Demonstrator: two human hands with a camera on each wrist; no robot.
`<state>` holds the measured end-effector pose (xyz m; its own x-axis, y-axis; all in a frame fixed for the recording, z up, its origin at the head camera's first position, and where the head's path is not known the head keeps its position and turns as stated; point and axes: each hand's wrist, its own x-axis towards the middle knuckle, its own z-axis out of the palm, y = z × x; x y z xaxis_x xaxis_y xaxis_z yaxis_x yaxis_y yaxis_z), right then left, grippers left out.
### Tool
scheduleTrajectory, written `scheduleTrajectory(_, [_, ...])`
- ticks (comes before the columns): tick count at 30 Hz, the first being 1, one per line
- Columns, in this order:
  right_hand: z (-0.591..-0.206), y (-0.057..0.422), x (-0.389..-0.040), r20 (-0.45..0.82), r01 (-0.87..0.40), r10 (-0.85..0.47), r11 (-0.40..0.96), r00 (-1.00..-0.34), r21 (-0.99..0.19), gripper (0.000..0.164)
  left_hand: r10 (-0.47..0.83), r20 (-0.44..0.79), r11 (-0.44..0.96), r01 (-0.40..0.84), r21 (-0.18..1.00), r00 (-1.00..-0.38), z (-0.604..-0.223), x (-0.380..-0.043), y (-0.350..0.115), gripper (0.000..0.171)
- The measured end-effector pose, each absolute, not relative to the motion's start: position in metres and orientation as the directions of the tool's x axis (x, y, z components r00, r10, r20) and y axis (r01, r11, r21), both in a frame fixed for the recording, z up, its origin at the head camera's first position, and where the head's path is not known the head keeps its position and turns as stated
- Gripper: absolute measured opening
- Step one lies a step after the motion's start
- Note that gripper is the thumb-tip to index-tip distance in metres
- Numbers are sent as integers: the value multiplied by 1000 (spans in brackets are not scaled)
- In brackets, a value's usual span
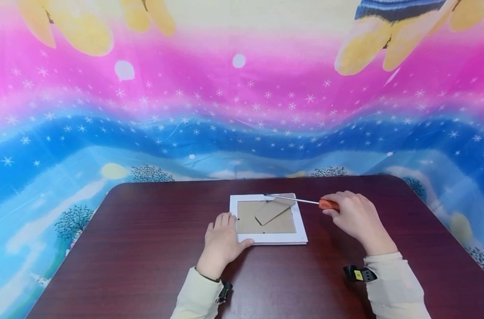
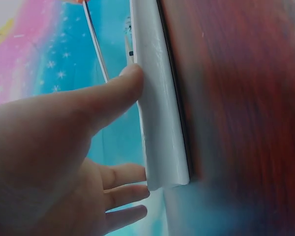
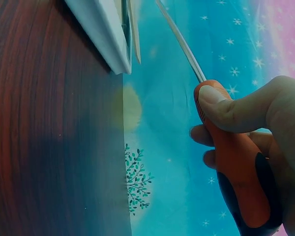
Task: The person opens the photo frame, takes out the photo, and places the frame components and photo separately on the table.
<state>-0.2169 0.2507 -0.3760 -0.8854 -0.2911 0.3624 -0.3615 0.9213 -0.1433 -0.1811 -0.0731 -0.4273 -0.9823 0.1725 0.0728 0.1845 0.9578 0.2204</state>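
A white picture frame (image 1: pixel 271 239) lies back side up on the table, showing its brown backing (image 1: pixel 247 212) and small dark tabs around the opening. A brown stand flap (image 1: pixel 275 209) slants across the backing. My left hand (image 1: pixel 222 239) rests at the frame's near left corner, fingers straight along the left side and thumb at the front edge. In the left wrist view the thumb touches the white moulding (image 2: pixel 160 98). My right hand (image 1: pixel 355 217) grips a screwdriver (image 3: pixel 236 157) by its orange and black handle. Its metal shaft reaches left over the frame, tip near the far edge.
The dark red-brown wooden table (image 1: pixel 146 248) has rounded far corners. Behind it hangs a pink and blue cloth (image 1: pixel 226 133) printed with snowflakes and trees. Dark straps (image 1: pixel 359 274) circle both wrists over light sleeves.
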Motion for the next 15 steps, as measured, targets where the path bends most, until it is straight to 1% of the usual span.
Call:
scheduleTrajectory(3, [-376, 250, -217, 354, -362, -293, 920, -888, -147, 32, 189, 88, 955, 205, 217, -978, -427, -179, -70, 79])
scheduleTrajectory(5, [-376, 250, -217, 353, -363, -294, 921, -888, -145, 32, 195, 86, 947, 211, 242, -977, -427, -179, -70, 78])
scheduleTrajectory(7, [-377, 250, -218, 357, -365, -297, 920, -886, -141, 32, 199, 75, 940, 212, 267, -977, -428, -181, -71, 82])
scheduleTrajectory(12, [-379, 248, -219, 366, -384, -314, 913, -876, -135, 31, 203, 31, 922, 202, 332, -979, -430, -187, -78, 98])
scheduleTrajectory(15, [-381, 245, -219, 369, -400, -330, 907, -869, -133, 30, 217, 15, 910, 208, 358, -976, -431, -189, -83, 100])
